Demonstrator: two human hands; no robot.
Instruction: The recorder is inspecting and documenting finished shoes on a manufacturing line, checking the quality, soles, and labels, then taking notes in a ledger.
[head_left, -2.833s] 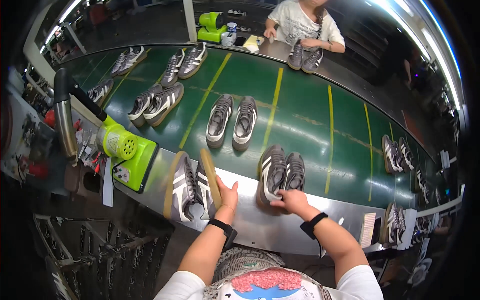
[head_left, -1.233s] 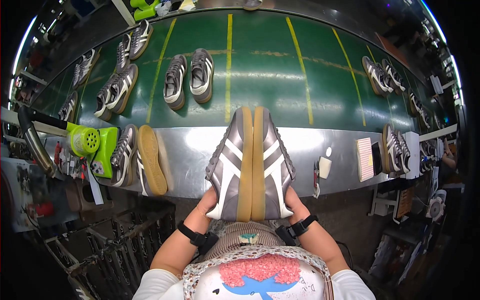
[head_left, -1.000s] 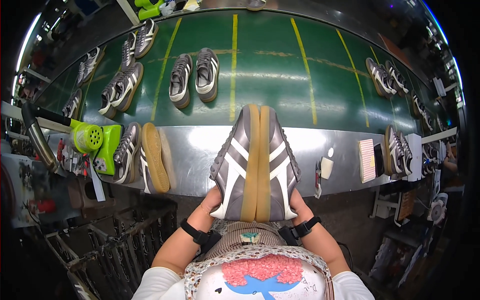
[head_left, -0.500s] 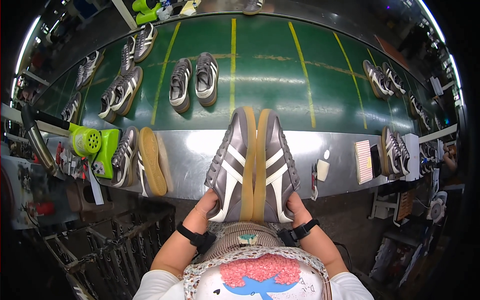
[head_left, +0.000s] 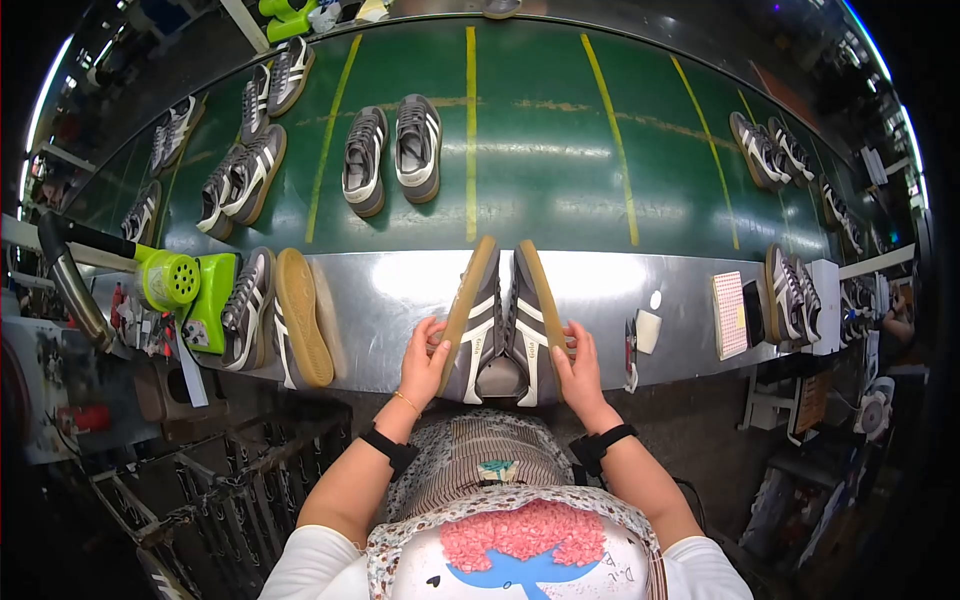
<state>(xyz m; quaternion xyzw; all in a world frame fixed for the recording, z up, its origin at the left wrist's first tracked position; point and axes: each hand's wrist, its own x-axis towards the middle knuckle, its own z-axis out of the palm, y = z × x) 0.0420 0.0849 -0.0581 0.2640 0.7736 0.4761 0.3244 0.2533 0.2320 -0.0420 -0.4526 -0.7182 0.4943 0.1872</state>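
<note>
Fingers (head_left: pixel 432 338) gripping grey sneaker pair (head_left: pixel 503 325), both hands, metal ledge (head_left: pixel 380 300)

White box (head_left: pixel 826 305) at the steel ledge's right end, beside a pink-gridded card (head_left: pixel 731 315).

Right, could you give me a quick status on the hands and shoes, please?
Left hand, right hand: each gripping one grey shoe, soles outward. Another pair lies left, apart.

Matt grey suede shoes (head_left: pixel 503 325) with gum-rubber soles; glossy metal ledge (head_left: pixel 390 300); shiny green belt (head_left: pixel 540 150).
</note>
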